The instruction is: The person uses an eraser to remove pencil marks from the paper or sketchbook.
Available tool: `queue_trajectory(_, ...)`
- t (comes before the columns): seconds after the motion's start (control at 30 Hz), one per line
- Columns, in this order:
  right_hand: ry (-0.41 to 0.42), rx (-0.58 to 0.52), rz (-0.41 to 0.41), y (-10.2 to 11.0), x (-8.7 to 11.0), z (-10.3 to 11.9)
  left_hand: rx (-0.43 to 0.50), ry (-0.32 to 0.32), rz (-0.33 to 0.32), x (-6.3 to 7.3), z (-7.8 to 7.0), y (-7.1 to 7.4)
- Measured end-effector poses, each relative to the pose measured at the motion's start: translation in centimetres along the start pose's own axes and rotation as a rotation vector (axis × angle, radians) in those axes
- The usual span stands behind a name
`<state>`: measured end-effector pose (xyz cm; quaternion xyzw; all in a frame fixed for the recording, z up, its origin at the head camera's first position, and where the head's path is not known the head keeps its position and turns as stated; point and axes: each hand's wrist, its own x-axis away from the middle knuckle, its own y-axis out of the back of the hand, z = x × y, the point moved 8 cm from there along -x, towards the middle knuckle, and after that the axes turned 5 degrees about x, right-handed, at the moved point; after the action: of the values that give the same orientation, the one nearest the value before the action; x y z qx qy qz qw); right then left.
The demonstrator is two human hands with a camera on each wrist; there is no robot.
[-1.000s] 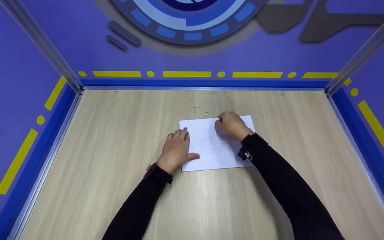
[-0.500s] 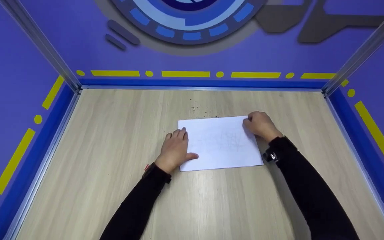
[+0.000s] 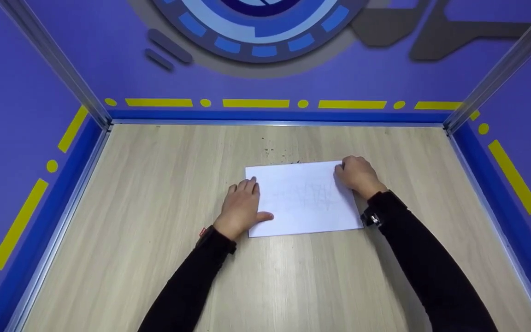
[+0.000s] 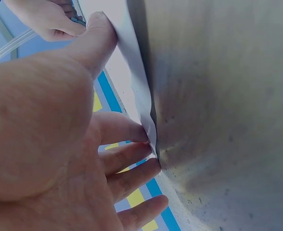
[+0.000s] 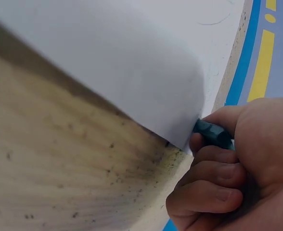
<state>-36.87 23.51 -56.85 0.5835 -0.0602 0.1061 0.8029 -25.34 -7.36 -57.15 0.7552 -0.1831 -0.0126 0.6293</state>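
A white sheet of paper (image 3: 288, 200) lies flat on the wooden table, with faint grey scribble marks on its right half. My left hand (image 3: 238, 205) rests on the sheet's left edge, fingers extended and thumb spread onto the paper; the left wrist view shows that edge slightly lifted under the thumb (image 4: 100, 33). At the sheet's far right corner is my right hand (image 3: 358, 175), its fingers curled round a small dark teal eraser (image 5: 214, 134). The eraser touches the paper near the corner; most of it is hidden in the hand.
Dark crumbs (image 3: 269, 149) are scattered on the table (image 3: 178, 161) just beyond the paper's far edge. Blue-purple panels (image 3: 265, 87) with yellow dashes enclose the back and both sides, joined by metal rails (image 3: 274, 122).
My right hand, with the eraser, has moved right along the sheet's far edge to its right corner, uncovering the grey marks. The left hand has stayed on the paper's left edge.
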Motion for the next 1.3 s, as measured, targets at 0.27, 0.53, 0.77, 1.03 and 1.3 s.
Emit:
queue_trajectory(0.27,0.014,-0.059,0.015,-0.3,0.6,0.9,0.011,-0.009,-0.005,-0.1,0.0,0.0)
queue_trajectory(0.53,0.07,-0.124,0.095,-1.5,1.0,6.3,0.009,-0.007,-0.005,0.0,-0.1,0.1)
queue_trajectory(0.77,0.164,-0.084,0.09,-3.9,1.1,13.5,-0.008,-0.005,-0.015,0.1,-0.1,0.1)
queue_trajectory(1.03,0.215,0.048,0.084,-6.5,1.3,18.2,0.016,-0.002,-0.005,0.1,-0.6,0.1)
queue_trajectory(1.3,0.216,0.062,0.075,-7.0,1.3,18.5,0.011,0.008,0.046,0.1,-0.3,-0.1)
